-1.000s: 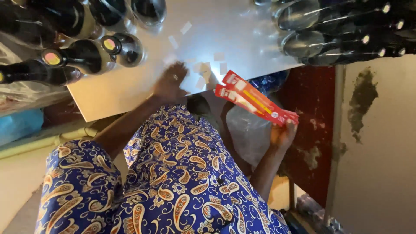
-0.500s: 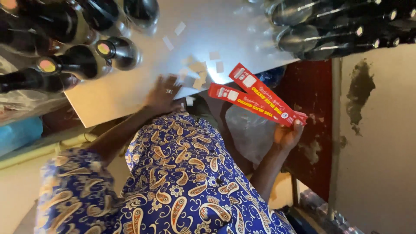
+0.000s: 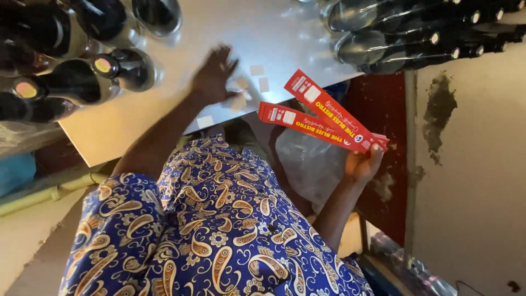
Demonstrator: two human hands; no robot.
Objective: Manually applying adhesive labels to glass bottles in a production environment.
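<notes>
The left hand (image 3: 215,77) is spread flat, fingers apart, on the white table (image 3: 164,118), clamped on nothing. Small white stickers (image 3: 257,70) lie on the table at 3 o'clock from this hand, just beside its fingertips; another sticker (image 3: 205,121) lies at 6 o'clock, near the table edge. The right hand (image 3: 362,164) is closed around the lower ends of two long red paper sleeves (image 3: 323,118), which fan out toward 10 o'clock and reach the table edge. The sleeves are held well apart from the left hand, at its 4 o'clock. Dark bottles (image 3: 82,82) stand at 9 o'clock from the left hand; more bottles (image 3: 405,33) lie at 2 o'clock.
</notes>
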